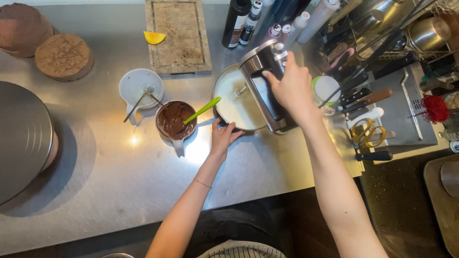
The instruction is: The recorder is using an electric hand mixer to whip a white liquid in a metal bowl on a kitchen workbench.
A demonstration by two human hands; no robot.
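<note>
Left hand (223, 136): reaching forward over the bench (143, 191), its grip closing loosely on the near rim of the mixing bowl (229, 102); fingers curling on the edge, not wrapping it fully.
Right hand (289, 86): lying on top of the hand mixer (265, 91), grip closing around its handle from above and holding it firmly.
Key relation: the mixer is sitting over the right side of the bowl, its long body running from near to far, tilting a little left at the far end; the bowl is lying just left of the right-hand grip and just beyond the left hand, so each hand is touching its own thing.
Bowl contents: white cream is filling the bowl; a beater appears to be dipping into it, though the mixer body is hiding most of it.
Left of the bowl: a cup of chocolate (175, 120) is standing just beside it, a green spatula (203, 110) leaning out toward the bowl's rim, nearly touching.
Further left: a white cup (140, 87) with utensils is standing near the chocolate one.
Right of the mixer: knives and yellow scissors (366, 131) are lying apart from the hands.
Far: a cutting board (179, 36) with an orange slice (154, 37), and bottles (236, 21) standing behind the mixer.
Far left: round brown cakes (63, 56) are resting well apart.
In the way: the spatula handle is crowding the bowl's left edge.
</note>
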